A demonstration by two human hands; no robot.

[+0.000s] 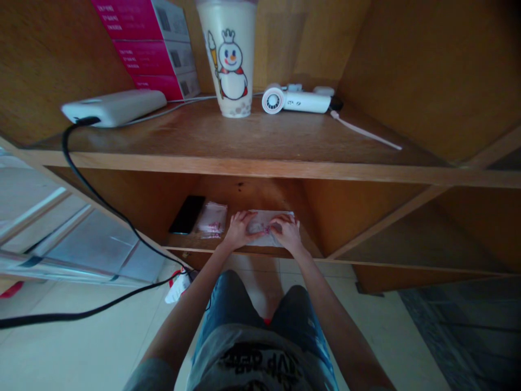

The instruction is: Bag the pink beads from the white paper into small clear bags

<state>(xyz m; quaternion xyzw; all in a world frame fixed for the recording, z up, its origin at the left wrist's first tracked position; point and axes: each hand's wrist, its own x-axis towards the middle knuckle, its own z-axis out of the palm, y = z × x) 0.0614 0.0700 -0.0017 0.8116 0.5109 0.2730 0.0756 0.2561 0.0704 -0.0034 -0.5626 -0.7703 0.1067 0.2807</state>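
A white sheet, of paper or thin plastic, lies flat on the lower shelf. At its middle is a small pink thing, too small to name. My left hand rests on the sheet's left side, fingers apart and thumb stretched toward the pink thing. From the right, my right hand reaches over the sheet, its fingers bent in a pinch at the pink thing; its fingertips are hard to make out. To the left of my left hand sits a pile of small clear packets with pink marks.
Beside the packets lies a black phone. The upper shelf holds pink boxes, a white power bank, a snowman cup and a white handheld fan. A black cable hangs down at the left.
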